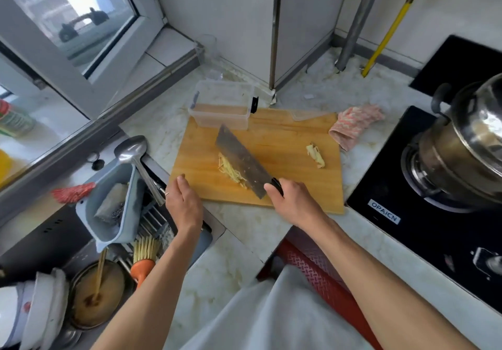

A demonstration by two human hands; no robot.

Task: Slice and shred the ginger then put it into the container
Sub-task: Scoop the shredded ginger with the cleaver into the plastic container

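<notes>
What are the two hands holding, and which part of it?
The right hand grips the big dark steel cleaver by its black handle. The left hand holds nothing; it rests at the wooden cutting board's near-left edge.

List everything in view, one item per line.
cutting board: 1, wooden, on the marble counter
cleaver: 1, dark blade, over the shredded ginger
shredded ginger: 1 pile, pale yellow, mid-board
ginger scraps: 1 clump, pale yellow, board's right side
container: 1, clear plastic, board's far left corner
cloth: 1, pink and white, right of board
ladle: 1, steel, over the sink rack
steel pot: 1, on the black stove
brush: 1, orange handle, in the sink
left hand: 1, resting at the board's near left edge
right hand: 1, gripping the cleaver handle
</notes>
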